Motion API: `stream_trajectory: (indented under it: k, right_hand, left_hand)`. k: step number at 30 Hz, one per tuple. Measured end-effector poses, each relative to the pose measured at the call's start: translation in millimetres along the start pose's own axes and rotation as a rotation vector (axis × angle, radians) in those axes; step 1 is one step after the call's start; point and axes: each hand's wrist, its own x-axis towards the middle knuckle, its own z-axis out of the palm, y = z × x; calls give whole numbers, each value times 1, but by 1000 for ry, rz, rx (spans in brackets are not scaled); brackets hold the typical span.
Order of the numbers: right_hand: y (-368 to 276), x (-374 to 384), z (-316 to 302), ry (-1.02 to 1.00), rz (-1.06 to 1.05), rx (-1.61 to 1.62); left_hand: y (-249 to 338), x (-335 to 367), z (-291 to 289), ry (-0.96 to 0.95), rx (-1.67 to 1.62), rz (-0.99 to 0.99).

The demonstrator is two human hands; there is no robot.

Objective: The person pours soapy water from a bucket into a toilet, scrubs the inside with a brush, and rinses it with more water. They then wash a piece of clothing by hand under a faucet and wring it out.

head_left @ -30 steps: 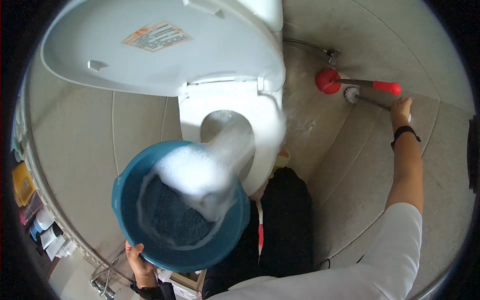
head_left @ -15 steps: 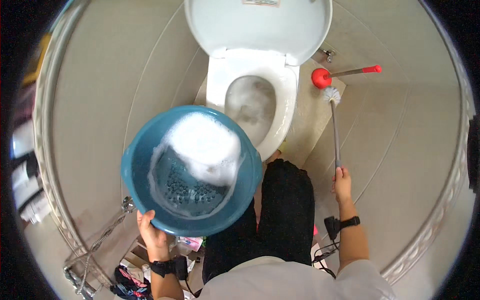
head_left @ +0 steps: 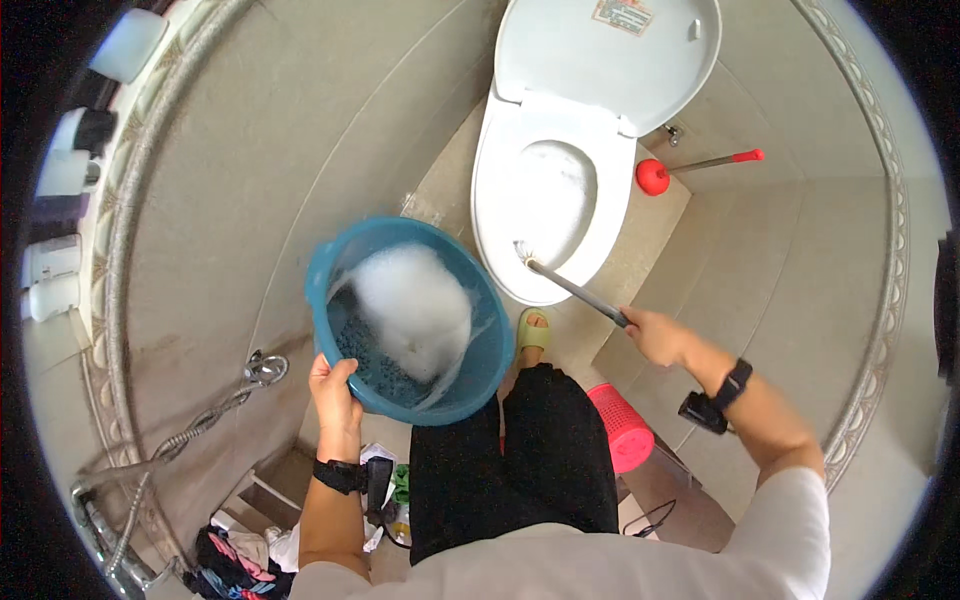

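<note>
A blue plastic basin holds sudsy water with a thick mound of white foam. My left hand is closed on its near-left rim, the thumb over the edge. My right hand grips the end of a grey-handled toilet brush. The brush's head is at the near-left inner side of the toilet bowl, partly hidden by the rim. The white toilet stands with its lid raised. Foamy, whitish water shows inside the bowl.
A red plunger stands on the floor right of the toilet, by a small wall valve. A pink perforated basket is beside my right leg. At left are a shower hose and a ledge with several bottles.
My right hand has brought the toilet brush from beside the plunger leftward into the toilet bowl. The basin, still in my left hand, has tilted, and the whole view has shifted.
</note>
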Motion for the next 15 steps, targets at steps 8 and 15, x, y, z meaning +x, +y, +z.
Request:
stream_trajectory:
  k: [8,15]
  right_hand:
    - [-28,79,43,-99,269,388]
    - [-39,46,30,-250,257,248]
  left_hand:
    - [-101,77,-20,21,-113,-79]
    - [-172,134,-36,88,-186,-108]
